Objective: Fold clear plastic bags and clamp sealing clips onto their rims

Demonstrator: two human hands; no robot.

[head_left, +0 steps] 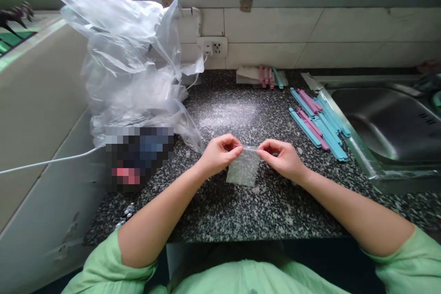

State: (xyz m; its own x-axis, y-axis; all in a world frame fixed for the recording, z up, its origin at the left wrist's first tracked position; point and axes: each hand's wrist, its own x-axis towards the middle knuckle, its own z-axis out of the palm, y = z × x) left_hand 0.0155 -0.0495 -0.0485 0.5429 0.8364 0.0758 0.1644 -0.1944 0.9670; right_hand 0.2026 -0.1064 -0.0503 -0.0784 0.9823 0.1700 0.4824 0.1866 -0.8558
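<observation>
Well, from where I stand, both hands are busy with one small clear bag, over the speckled counter to the left of the steel sink. The left hand pinches the bag's upper edge between thumb and forefinger on the side farther from the sink; the right hand pinches the same edge likewise on the sink side. The bag hangs down flat, and I can't tell whether its bottom touches the stone. Just left of the sink lies a loose pile of blue and pink plastic strips. Farther left of it, by the tiled wall, a few more strips rest on clear packaging. Well left of the sink, a big crumpled plastic sheet rises beside a blurred-out dark thing.
</observation>
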